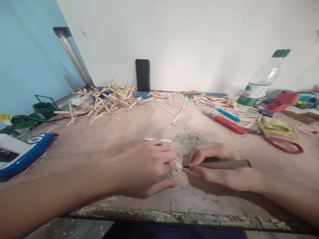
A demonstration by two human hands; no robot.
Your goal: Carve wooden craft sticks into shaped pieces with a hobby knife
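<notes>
My right hand [216, 166] is closed around a tool with an olive-brown handle [226, 164], whose thin dark tip points left onto a wooden stick [190, 171] lying flat on the table. My left hand [157, 166] rests just left of it, palm down, fingers bent; its fingertips reach the stick's left end, and whether they pinch it is hard to see. Behind my left hand lies another pale craft stick [164, 140], partly covered by the knuckles. Green specks are scattered on the table around and behind the stick.
A pile of crossed sticks [107, 99] stands back left, near an upright phone [143, 75]. At right are a bottle [259, 83], a red-handled knife [229, 124], scissors [281, 144] and a blue pen [228, 114]. A blue-and-white object [30, 151] sits far left.
</notes>
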